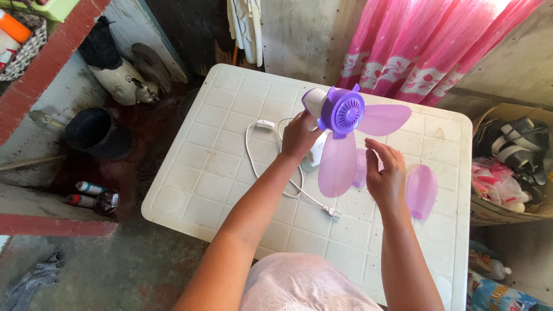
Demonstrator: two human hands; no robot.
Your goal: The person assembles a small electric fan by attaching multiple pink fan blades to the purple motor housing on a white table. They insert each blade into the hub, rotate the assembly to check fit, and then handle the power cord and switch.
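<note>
A small purple and white fan is held up over a white plastic table. My left hand grips the fan's white body just below the motor. Two translucent purple blades are fitted on the hub, one pointing right, one hanging down. My right hand hovers with fingers apart beside the lower blade, holding nothing. A loose purple blade lies on the table to the right of that hand. The fan's white cord with a switch and plug trails across the table.
A cardboard box full of shoes and bags stands right of the table. Pink curtains hang behind it. On the floor at left are a black bucket, two spray cans and a grey rag.
</note>
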